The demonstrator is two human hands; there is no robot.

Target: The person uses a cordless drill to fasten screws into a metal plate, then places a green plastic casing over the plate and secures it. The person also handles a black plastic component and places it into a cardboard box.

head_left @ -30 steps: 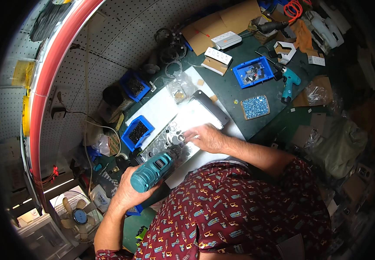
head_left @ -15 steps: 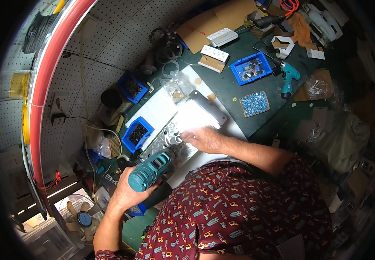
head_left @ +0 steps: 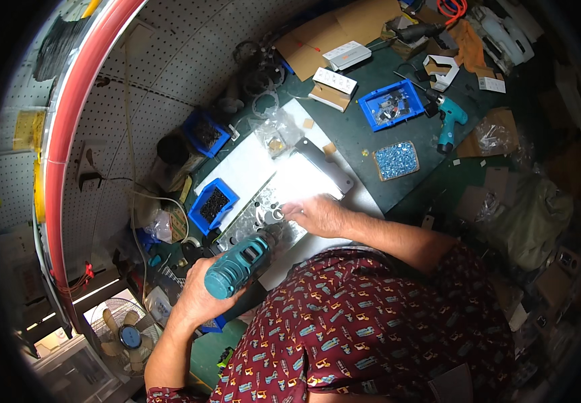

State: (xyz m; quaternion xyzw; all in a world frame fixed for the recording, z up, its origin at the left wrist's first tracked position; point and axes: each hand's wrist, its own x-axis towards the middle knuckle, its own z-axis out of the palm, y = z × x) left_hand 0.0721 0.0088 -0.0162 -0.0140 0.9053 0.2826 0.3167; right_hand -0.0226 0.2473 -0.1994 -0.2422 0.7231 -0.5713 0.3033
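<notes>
My left hand [head_left: 200, 292] is wrapped round a teal cordless drill [head_left: 237, 265], whose front end points up and right over a shiny metal plate [head_left: 247, 225]. The drill's tip is hard to make out against the plate. Over the same plate, my right hand [head_left: 321, 216] has its fingers drawn together beside a small pale ring [head_left: 277, 214]. Glare and blur hide what those fingertips hold, if anything. A grey metal bracket [head_left: 331, 168] lies just beyond, partly washed out by bright light. White sheeting [head_left: 230, 158] lies under these parts.
Blue bins of dark small parts [head_left: 213, 207] stand left of the plate. Farther right are a blue tray [head_left: 391, 105], a box of blue-and-silver pieces [head_left: 396, 161] and a second teal drill [head_left: 449, 123]. White boxes [head_left: 347, 55] lie at the back. A fan [head_left: 129, 337] stands lower left.
The drill in my left hand has shifted slightly toward me, its front end a little farther from my right fingers. My right hand stays in nearly the same place.
</notes>
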